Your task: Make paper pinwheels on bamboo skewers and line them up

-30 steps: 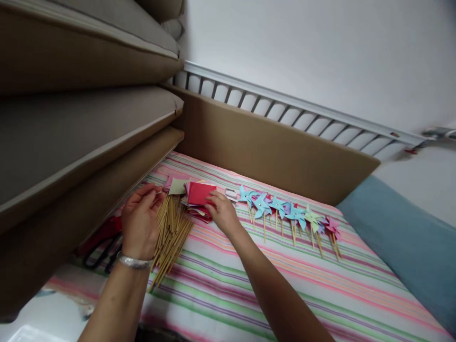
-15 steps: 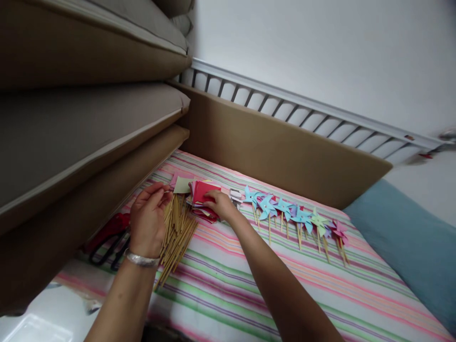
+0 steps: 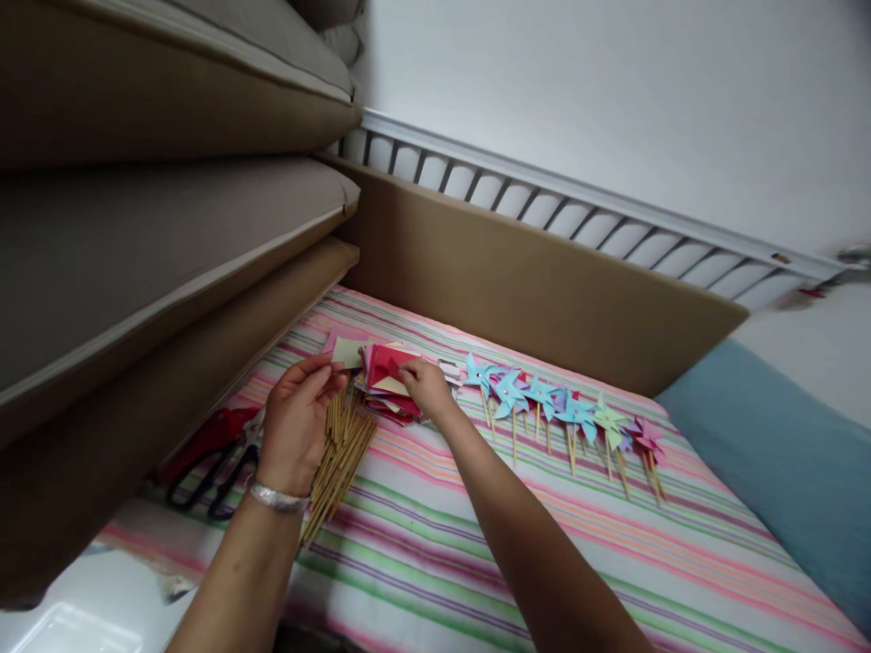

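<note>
My left hand, with a silver bangle on its wrist, hovers over a pile of thin wooden sticks, its fingers curled and pinched together at the tips; what they hold is too small to make out. My right hand rests on a stack of coloured paper squares, mostly red and pink, with its fingers lifting the edge of a red sheet. To the right of the stack lies a row of finished paper pinwheels on sticks, blue, green and pink.
Everything lies on a striped cloth over a bed. Red-handled scissors lie to the left by stacked brown cushions. A brown board and white railing close the far side. A blue cover lies at the right.
My right hand has shifted a little along the paper stack and now peels up a red sheet. My left hand has moved slightly right, toward the paper stack.
</note>
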A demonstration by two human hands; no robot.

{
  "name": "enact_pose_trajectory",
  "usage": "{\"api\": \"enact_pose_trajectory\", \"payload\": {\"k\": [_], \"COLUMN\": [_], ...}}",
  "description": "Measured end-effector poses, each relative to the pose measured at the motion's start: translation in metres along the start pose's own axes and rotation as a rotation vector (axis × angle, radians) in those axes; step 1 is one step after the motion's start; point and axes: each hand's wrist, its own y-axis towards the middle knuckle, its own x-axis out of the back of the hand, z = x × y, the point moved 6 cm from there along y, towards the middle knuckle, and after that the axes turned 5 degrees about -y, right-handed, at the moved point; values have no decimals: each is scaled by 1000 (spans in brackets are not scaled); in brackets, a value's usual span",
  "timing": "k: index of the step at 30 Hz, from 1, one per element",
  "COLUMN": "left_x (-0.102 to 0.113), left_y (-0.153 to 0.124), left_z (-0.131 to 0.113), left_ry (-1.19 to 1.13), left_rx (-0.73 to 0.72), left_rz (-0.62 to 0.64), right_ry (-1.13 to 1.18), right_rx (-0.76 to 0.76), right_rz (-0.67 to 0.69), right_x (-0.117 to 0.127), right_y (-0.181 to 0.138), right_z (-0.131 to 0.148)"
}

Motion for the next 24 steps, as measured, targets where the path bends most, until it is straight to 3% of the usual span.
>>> {"api": "enact_pose_trajectory", "payload": {"k": [4, 9, 24], "left_x": [-7, -8, -10], "left_y": [-6, -6, -9], "left_z": [16, 23, 28], "left_ry": [65, 87, 117], "left_rx": [139, 172, 219], "left_rz": [61, 79, 87], "right_ry": [81, 179, 540], "right_rx": [-89, -153, -264], "right_rz": [-94, -109, 35], "right_x": [6, 7, -2], "right_y": [-2, -9, -14], "right_z": [-5, -10, -28]}}
